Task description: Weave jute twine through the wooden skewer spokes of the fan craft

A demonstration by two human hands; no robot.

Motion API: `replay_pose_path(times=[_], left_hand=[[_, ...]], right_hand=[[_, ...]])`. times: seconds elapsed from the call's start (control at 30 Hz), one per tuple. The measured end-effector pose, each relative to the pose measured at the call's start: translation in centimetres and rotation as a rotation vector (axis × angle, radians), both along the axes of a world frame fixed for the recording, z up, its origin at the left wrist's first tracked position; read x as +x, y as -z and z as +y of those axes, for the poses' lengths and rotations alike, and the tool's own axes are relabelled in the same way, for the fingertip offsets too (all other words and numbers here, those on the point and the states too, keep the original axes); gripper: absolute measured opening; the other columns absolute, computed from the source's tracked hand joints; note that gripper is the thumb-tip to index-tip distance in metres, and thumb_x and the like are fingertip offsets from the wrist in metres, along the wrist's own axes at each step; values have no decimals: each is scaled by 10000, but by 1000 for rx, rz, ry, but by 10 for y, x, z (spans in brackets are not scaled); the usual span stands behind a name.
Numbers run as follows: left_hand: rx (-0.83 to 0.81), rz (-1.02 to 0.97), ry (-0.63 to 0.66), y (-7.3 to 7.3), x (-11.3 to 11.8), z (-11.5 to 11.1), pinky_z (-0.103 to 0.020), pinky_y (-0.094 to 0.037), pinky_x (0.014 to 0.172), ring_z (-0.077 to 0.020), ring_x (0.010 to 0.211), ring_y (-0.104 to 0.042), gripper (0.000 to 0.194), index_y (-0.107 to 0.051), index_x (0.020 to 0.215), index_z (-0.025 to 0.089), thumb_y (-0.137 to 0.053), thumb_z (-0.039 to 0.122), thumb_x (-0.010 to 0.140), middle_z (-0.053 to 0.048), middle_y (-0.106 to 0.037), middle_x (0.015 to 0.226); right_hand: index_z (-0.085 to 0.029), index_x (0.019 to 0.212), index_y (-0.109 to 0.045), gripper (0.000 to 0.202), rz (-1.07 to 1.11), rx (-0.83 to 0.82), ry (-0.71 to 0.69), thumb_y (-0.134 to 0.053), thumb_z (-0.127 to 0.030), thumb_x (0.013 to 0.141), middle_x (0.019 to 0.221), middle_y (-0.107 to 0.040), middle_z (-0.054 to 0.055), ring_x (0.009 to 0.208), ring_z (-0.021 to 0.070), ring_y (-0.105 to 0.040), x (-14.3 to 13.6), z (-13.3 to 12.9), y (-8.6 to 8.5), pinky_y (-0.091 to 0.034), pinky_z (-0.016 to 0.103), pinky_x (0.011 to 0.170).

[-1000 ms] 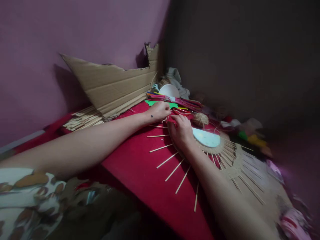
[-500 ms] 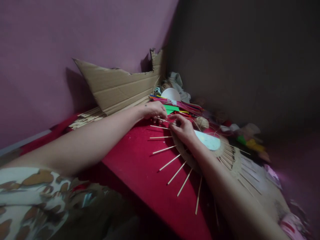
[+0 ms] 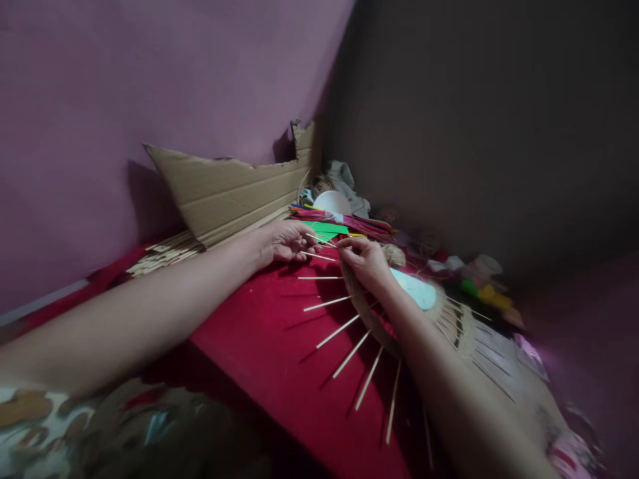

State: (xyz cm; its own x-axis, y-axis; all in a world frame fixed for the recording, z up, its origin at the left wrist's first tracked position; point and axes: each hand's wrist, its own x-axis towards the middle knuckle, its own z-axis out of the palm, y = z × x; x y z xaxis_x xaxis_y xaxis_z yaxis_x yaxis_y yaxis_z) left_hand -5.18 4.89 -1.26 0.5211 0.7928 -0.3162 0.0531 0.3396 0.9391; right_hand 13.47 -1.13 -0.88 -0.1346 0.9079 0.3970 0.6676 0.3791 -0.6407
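- left hand [image 3: 287, 241] is showing bare, fingers and wrist included
- left forearm [image 3: 150, 313] is running bare behind that hand
- patterned garment [image 3: 30, 426] is showing well behind left hand, below the forearm; white cloth is carrying rounded brown and tan blotches, edges are blurring
- right hand [image 3: 367, 263] is showing bare
- right forearm [image 3: 439, 366] is showing bare behind right hand, lower part is darkening in shadow

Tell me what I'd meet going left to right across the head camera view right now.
Stack of wooden strips, left hand, right hand, pale blue half-round piece, yellow item, pink item at the lower right.
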Motion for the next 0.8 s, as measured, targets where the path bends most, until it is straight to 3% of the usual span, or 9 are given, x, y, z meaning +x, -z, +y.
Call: replay_pose_path(times=[0.3,0.4,0.5,0.63,0.8], left_hand=[[19,31,-174,-6,-9,-7,-235,-372,422,-85,456,-422,104,-433,509,175,-488,89,530,-73,-568,580],[79,90,-190,-9,-11,-12,-241,-302,388,-90,426,-408,120,-462,484,168,-535,103,553,-43,-517,484],[316,217,-222,-13,-12,-16,-231,-261,386,-74,397,-367,100,-544,509,153,-614,141,579,13,-462,419],[784,330,-232,-19,-10,-20,-233,-403,519,-89,528,-490,98,-679,666,137,-664,234,657,4,-595,562],[713,110,-84,-22,9,-35,-223,-406,532,-87,544,-524,136,-647,723,114,-630,248,739,-14,-633,614]], right_hand=[[-187,769,-727,223,-15,-27,14,-532,-293,742,654,-580,-1,654,142,-519,8,9,14,-412,250,627],[-184,776,-724,215,-31,-42,26,-532,-274,742,651,-592,-3,641,141,-534,10,12,19,-412,248,614],[-195,796,-724,206,-52,-49,42,-535,-264,753,667,-608,-2,643,143,-547,11,13,25,-417,254,617],[-217,783,-727,155,-92,-41,55,-576,-234,751,723,-637,9,676,151,-561,7,11,30,-427,269,652],[-224,819,-735,157,-129,-3,59,-586,-253,778,767,-600,21,681,150,-548,2,2,32,-429,284,680]])
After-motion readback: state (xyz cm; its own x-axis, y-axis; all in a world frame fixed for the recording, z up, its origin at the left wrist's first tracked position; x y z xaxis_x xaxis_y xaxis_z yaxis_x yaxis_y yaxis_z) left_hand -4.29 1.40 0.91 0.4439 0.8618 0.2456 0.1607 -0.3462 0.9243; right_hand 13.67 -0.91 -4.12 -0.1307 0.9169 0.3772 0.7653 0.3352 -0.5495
